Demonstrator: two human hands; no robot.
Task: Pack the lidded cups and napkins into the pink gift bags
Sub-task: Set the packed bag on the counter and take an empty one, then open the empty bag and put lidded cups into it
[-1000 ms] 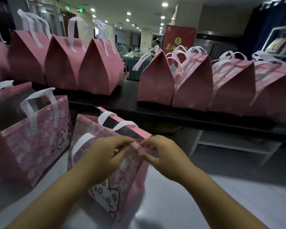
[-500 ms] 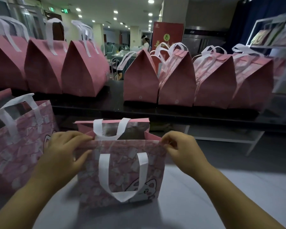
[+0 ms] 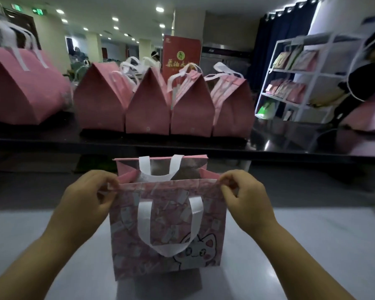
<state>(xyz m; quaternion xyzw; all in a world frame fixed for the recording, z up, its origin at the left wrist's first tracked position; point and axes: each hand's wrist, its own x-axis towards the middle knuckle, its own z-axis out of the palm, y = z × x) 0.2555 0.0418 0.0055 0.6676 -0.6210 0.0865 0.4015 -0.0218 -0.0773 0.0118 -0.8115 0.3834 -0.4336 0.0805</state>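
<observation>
Grip first: our left hand (image 3: 89, 198) pinched the left top corner of the pink gift bag (image 3: 167, 230), its thumb and curled fingers closed on the rim. Our right hand (image 3: 245, 202) pinched the right top corner in the same way. Between the two hands the near rim was drawn straight and the mouth stood open.

The bag stood upright on the pale desk (image 3: 301, 245), directly in front of us. Its near wall bore a pink pattern, with a white cat face (image 3: 197, 250) at the lower right. One white handle (image 3: 169, 245) hung down over that wall in a loop. The far wall rose higher, and a second white handle (image 3: 158, 169) drooped against its silvery lining. We could not tell what lay inside.

Beyond the bag ran a dark desk (image 3: 52, 141), set higher. On it stood a row of closed pink bags (image 3: 147, 109) with peaked tops and white handles. A larger closed bag (image 3: 20, 89) stood well apart to their left. Behind the row rose a red sign (image 3: 182, 53). To the right stood a white rack (image 3: 301, 79) stocked with pink packets. At the right edge we saw a blurred person in a dark sleeve (image 3: 368, 79).
</observation>
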